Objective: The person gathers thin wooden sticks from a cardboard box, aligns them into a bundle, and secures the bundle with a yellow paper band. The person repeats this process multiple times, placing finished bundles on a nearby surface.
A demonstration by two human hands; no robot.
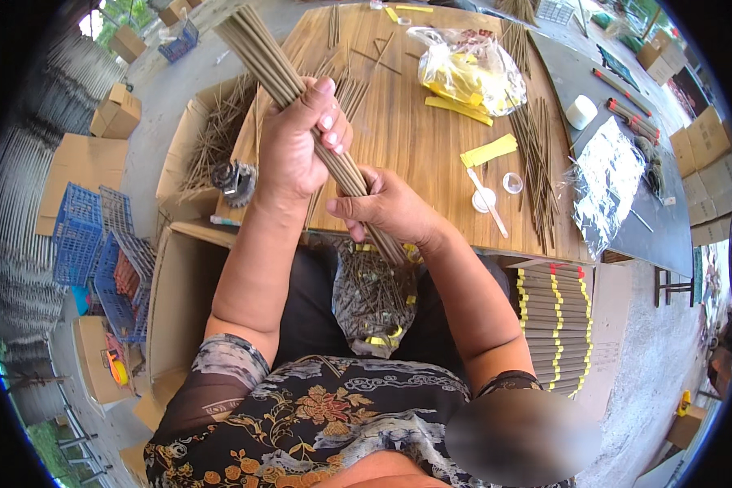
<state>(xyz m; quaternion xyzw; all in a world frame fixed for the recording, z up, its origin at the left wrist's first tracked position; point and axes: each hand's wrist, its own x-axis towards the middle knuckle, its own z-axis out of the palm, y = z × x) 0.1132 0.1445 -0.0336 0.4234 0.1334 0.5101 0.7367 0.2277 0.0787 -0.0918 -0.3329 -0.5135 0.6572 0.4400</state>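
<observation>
A thick bundle of thin brown sticks (262, 55), like incense sticks, slants from the upper left down toward my lap. My left hand (305, 134) is wrapped round its upper half, thumb on top. Lower down, my right hand (386, 203) closes round the same bundle, with the lower ends sticking out below it. Both hands are above the near edge of the wooden table (398, 106). More loose brown sticks (537, 163) lie on the table's right side, and others lie behind my left hand. Yellow paper strips (490, 150) rest to the right of my hands.
A clear bag of yellow strips (472, 73) sits on the table, near a small white lid (484, 200) with a flat stick. Banded bundles (555, 325) fill a box at my right. At left stand a carton of sticks (211, 138) and blue crates (98, 228). A bag of stick pieces (372, 293) is between my legs.
</observation>
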